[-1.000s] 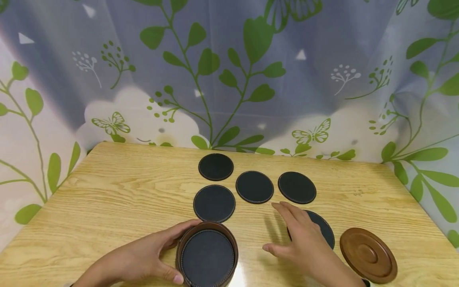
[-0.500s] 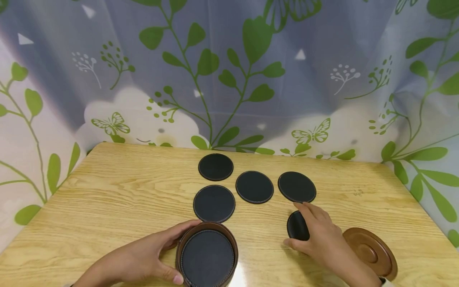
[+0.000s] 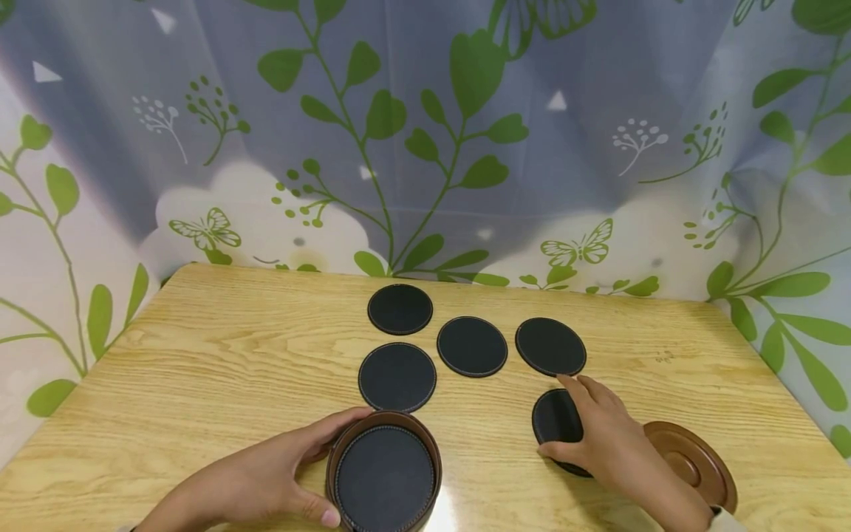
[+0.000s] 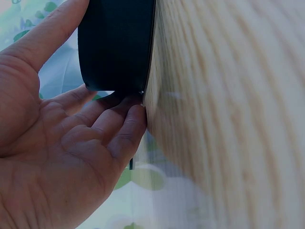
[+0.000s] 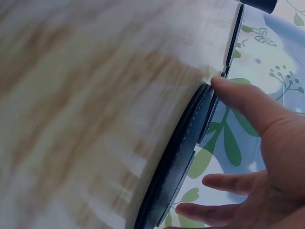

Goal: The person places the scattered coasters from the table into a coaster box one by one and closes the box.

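Note:
My left hand (image 3: 266, 469) holds a round brown coaster holder (image 3: 384, 419) at the table's near edge, thumb and fingers around its left side. Inside it lies a black coaster (image 3: 385, 480). In the left wrist view the holder's dark wall (image 4: 114, 45) stands between thumb and fingers. My right hand (image 3: 608, 436) is spread over another black round coaster (image 3: 555, 417), which lies flat and is partly hidden by the hand. The right wrist view has my thumb at the edge of this coaster (image 5: 178, 148), while the other fingers stand apart from it.
Several more black coasters lie flat on the wooden table: one far back (image 3: 400, 309), one behind the holder (image 3: 397, 377), one mid-table (image 3: 472, 346) and one right of that (image 3: 550, 346). A brown round lid (image 3: 698, 469) lies at right, partly behind my right forearm. A leaf-patterned curtain (image 3: 425, 148) borders the table.
My right hand has moved right and down onto the lower right coaster, then slightly further right. My left hand and the holder have stayed put.

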`<state>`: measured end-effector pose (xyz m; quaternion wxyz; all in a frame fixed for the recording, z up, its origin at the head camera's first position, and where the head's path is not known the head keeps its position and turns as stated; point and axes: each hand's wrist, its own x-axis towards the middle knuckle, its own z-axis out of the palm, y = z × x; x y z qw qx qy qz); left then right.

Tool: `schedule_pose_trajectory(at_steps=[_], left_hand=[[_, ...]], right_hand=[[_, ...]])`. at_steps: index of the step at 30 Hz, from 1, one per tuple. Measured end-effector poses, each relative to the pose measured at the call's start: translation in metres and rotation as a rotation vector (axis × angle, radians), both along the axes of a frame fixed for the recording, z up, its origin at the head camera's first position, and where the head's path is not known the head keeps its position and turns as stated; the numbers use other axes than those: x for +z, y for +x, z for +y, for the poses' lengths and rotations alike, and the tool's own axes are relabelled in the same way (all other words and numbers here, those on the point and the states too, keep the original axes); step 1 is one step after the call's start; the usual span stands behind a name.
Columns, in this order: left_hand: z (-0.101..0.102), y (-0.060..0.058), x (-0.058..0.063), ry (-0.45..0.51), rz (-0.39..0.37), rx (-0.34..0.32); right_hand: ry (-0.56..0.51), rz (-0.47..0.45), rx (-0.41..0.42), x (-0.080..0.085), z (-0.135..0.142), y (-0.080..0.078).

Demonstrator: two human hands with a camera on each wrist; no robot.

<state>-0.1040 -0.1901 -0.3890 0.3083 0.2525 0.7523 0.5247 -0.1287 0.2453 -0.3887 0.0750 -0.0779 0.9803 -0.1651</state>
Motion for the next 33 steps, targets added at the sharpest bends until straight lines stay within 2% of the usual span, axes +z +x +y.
schedule_pose_trajectory(at_steps=[6,14,33], left_hand=[[0.0003,0.0001,0.0003,0.010,-0.009,0.000],[0.0009,-0.0003,-0.0005,0.025,-0.003,-0.007],[0.0007,0.0001,-0.0004,0.012,-0.019,0.003]], right_hand=[[-0.016,-0.045,0.004,0.0012,-0.0011,-0.0017],[-0.004,-0.046,-0.004,0.0018,-0.0012,-0.0020],[0.107,0.044,-0.006,0.0050,-0.0058,0.0009]])
